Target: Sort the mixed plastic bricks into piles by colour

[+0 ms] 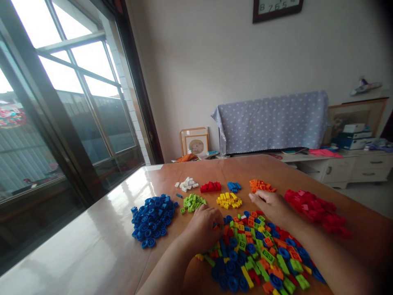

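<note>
A mixed heap of blue, green, orange, red and yellow building bricks (pixel 260 254) lies on the wooden table (pixel 92 246) in front of me. My left hand (pixel 202 229) rests at the heap's left edge, fingers curled down onto the bricks; what it holds is hidden. My right hand (pixel 270 205) lies palm down at the heap's far edge, fingers bent and pointing left, near the orange pile (pixel 260 185). Sorted piles lie around: blue round pieces (pixel 152 219), lime green (pixel 193 202), yellow (pixel 229 200), white (pixel 188 184), small red (pixel 210 187), small blue (pixel 234 186), large red (pixel 316 209).
A large window with a dark frame (pixel 61 123) runs along the left. Beyond the table stand a cloth-covered object (pixel 270 123), framed pictures (pixel 195 143) on the floor and a low white cabinet (pixel 346 168) with boxes on it.
</note>
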The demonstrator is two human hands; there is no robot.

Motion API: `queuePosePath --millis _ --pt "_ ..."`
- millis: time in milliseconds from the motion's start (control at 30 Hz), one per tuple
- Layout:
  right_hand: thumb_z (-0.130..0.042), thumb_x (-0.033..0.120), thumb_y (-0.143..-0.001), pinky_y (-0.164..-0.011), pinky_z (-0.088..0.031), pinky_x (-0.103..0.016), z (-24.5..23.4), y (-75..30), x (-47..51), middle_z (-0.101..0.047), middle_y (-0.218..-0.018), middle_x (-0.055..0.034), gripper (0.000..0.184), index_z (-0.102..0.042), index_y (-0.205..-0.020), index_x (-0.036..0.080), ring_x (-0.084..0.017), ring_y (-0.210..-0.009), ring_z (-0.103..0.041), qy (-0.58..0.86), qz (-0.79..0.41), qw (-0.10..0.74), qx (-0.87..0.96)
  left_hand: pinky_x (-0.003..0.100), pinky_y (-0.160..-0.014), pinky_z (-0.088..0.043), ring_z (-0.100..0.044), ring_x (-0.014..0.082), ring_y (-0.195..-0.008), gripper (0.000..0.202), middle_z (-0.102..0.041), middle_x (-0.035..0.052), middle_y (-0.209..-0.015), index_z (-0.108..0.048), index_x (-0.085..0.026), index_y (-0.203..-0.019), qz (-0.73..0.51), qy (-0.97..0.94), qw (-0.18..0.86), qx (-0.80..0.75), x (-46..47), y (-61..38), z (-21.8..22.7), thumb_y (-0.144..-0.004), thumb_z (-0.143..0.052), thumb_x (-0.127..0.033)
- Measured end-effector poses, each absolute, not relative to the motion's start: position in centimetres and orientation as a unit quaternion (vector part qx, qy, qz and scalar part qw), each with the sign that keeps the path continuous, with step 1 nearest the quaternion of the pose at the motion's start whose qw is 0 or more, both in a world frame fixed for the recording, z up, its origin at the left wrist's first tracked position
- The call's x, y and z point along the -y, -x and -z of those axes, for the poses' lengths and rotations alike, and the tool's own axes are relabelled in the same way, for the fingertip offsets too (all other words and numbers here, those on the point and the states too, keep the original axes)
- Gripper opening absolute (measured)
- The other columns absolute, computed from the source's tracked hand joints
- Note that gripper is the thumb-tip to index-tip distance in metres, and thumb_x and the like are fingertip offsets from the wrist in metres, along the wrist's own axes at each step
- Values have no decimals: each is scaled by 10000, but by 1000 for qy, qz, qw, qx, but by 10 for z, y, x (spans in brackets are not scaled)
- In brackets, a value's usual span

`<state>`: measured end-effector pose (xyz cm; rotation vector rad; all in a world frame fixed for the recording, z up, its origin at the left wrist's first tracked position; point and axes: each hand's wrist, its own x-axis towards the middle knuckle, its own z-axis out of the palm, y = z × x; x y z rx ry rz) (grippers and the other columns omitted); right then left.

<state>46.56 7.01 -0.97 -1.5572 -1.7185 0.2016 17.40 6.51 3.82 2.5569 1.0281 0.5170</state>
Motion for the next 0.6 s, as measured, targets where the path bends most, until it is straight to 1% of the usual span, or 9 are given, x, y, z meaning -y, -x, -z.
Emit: queuePosePath --millis 100,200,267,333,467,600 --pt "-450 577 -936 -515 -277 -262 13 -468 -72 -408 -556 41 463 -442 -646 215 -123 -534 -396 610 -86 398 680 280 -818 -415 -535 182 -923 127 -680 -2 -864 -638 -219 -825 -217 -884 189 -369 -70 -170 -37 -726 -601 -148" --pt "-449 585 -934 -517 -295 -260 16 -470 -74 -421 -557 37 454 -496 -672 217 -132 -540 -416 617 -93 395 674 275 -809 -424 -562 173 -912 113 -682 12 -896 -629 -207 -845 -295 -843 184 -411 -82 -159 -33 -755 -574 -166" --pt "-452 585 -932 -517 -302 -259 17 -471 -75 -425 -555 36 450 -518 -681 217 -135 -539 -421 618 -97 395 672 260 -759 -424 -578 157 -853 118 -677 11 -880 -623 -200 -849 -337 -801 173 -462 -95 -146 -30 -765 -549 -165" --pt "-458 582 -927 -514 -304 -259 19 -471 -76 -430 -552 35 448 -528 -679 216 -135 -536 -423 615 -100 397 674 237 -686 -404 -579 140 -779 135 -661 -2 -815 -627 -193 -849 -353 -756 159 -528 -109 -132 -24 -757 -535 -154" --pt "-462 586 -921 -516 -302 -257 19 -472 -77 -434 -549 34 453 -523 -669 214 -135 -536 -425 617 -99 398 671 220 -629 -369 -571 129 -709 172 -637 -16 -731 -644 -186 -855 -330 -710 127 -610 -128 -111 -12 -727 -543 -130" --pt "-458 595 -921 -520 -292 -255 15 -471 -74 -431 -549 37 459 -501 -667 214 -134 -543 -429 626 -103 391 666 218 -649 -374 -589 137 -739 191 -655 -5 -755 -656 -185 -847 -295 -718 118 -619 -133 -106 -4 -718 -542 -101"
